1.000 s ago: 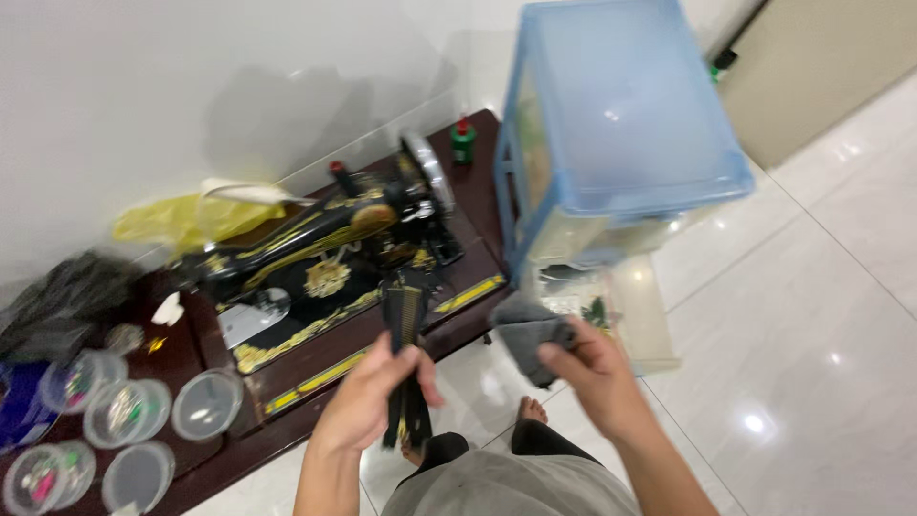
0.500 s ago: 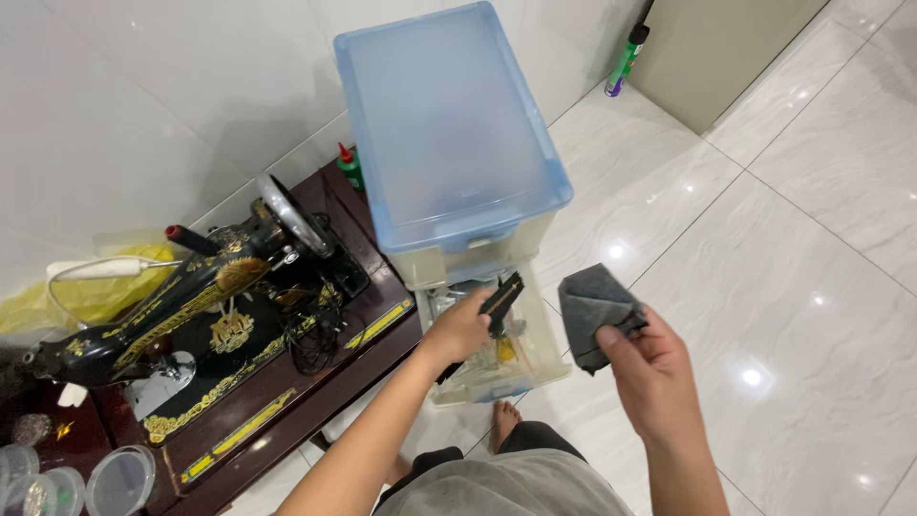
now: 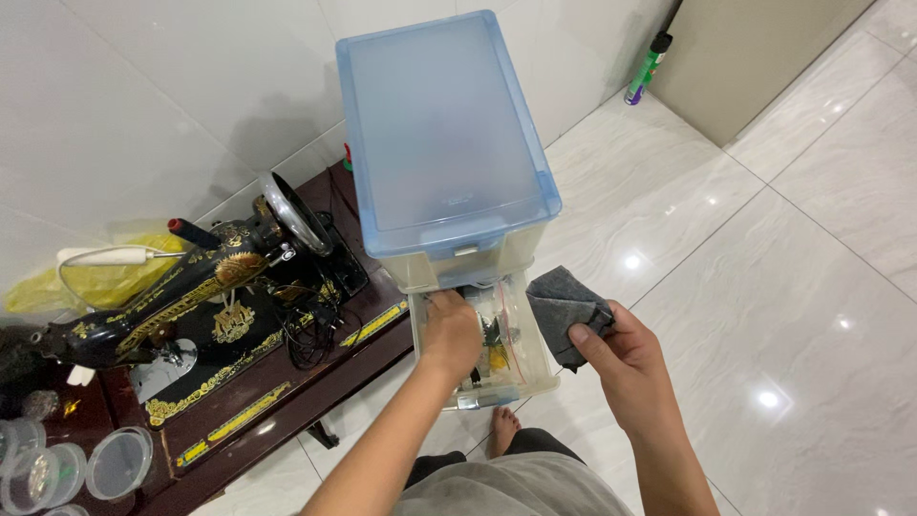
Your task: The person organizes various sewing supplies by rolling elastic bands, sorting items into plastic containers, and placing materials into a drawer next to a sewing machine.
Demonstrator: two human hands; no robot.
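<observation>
**Open drawer, one hand inside, grey cloth held alongside**

The drawer [image 3: 523,375] is pulled out from the bottom of a clear-and-blue plastic drawer unit [image 3: 444,143] that stands in the upper middle of the frame. It sits just below centre, and small items show through its clear walls, among them a clear plastic bag and something yellow; they are too jumbled to name one by one. The left hand [image 3: 451,332] is plunged into the drawer from above, knuckles up and fingers curled down among the contents. The fingertips are hidden, so whether they have closed on anything cannot be told.

Just right of the drawer, the right hand [image 3: 616,349] holds a folded piece of dark grey cloth [image 3: 564,304]. Thumb and fingers are pinched on its lower edge, and the rest of the cloth stands up above the hand, close beside the drawer's right wall but apart from it.

At the left of the frame a black sewing machine [image 3: 191,296] with gold decoration stands on a dark wooden table [image 3: 315,392]. Several round clear containers [image 3: 117,463] lie at the lower left corner. A yellow plastic bag [image 3: 76,282] lies behind the machine against the white wall. At the upper right a green spray can [image 3: 648,65] stands on the glossy white tiled floor [image 3: 793,287]. A bare foot [image 3: 501,430] shows below the drawer.
</observation>
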